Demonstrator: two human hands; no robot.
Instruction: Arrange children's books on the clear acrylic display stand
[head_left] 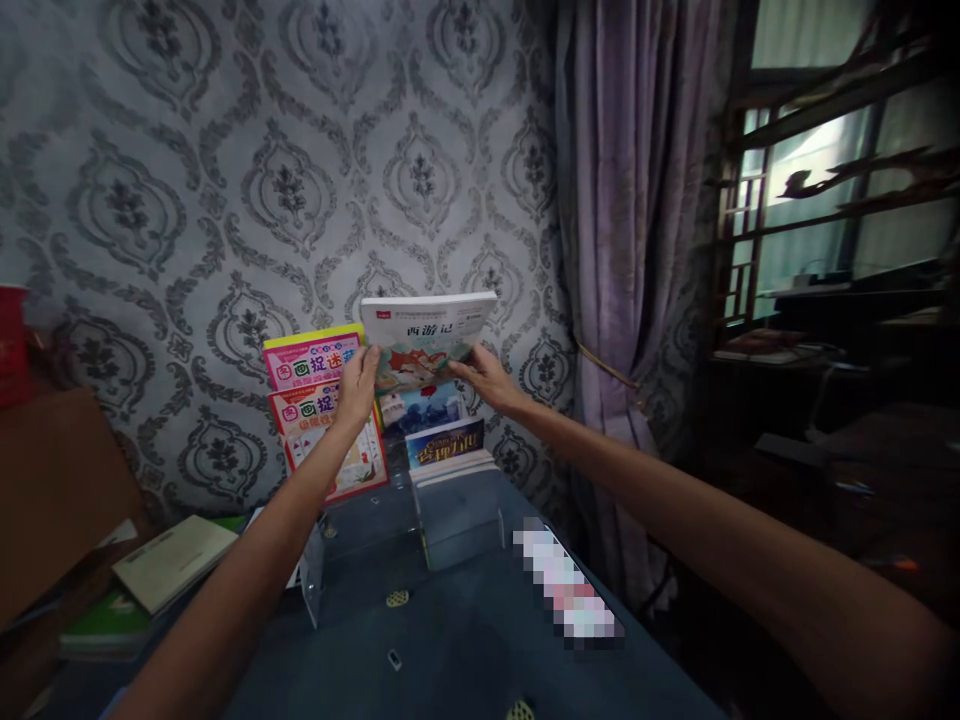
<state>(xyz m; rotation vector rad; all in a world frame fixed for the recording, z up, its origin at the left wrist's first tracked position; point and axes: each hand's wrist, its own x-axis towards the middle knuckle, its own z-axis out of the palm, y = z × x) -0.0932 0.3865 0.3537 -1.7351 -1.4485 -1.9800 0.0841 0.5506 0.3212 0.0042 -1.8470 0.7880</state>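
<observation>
Both my hands hold a white-covered book with a red-orange picture, raised above the table and tilted so its top edge shows. My left hand grips its left side, and my right hand grips the lower right corner, thumb on the cover. Behind my left hand stand a pink picture book and a red-bordered picture book, partly covered by my forearm. Below the held book, a book with a blue cover shows in part. In front of it a dark book with gold lettering stands in a holder.
A dark table carries a pixelated flat object at the right and a clear stand at the left. Books and a cardboard box lie far left. A purple curtain hangs beside the patterned wall.
</observation>
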